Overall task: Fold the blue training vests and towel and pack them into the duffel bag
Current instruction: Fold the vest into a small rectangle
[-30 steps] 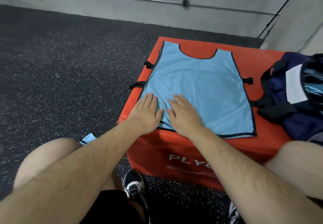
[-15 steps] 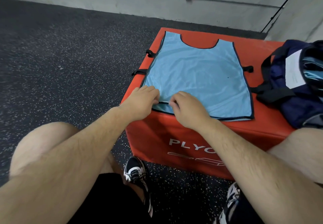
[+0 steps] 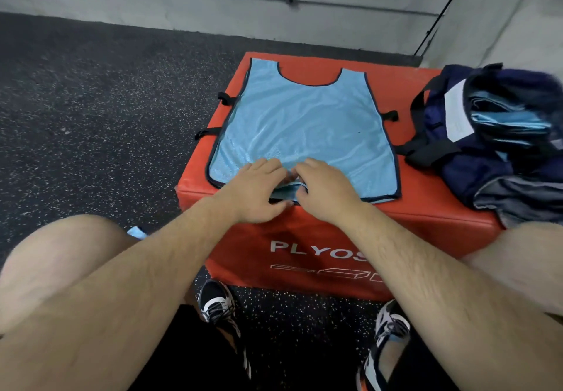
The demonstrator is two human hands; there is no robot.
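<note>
A light-blue training vest (image 3: 304,134) with dark trim lies flat on top of a red plyo box (image 3: 420,204), its neckline toward the box's far edge. At the box's near edge, the left hand (image 3: 256,189) and right hand (image 3: 327,191) sit side by side on the vest's hem. Their curled fingers (image 3: 274,166) pinch up a small fold of cloth between them. A navy duffel bag (image 3: 475,171) rests open on the box's right end and holds folded blue vests (image 3: 511,119). A blue cloth scrap (image 3: 135,232) lies on the speckled floor (image 3: 91,116) left of the box.
</note>
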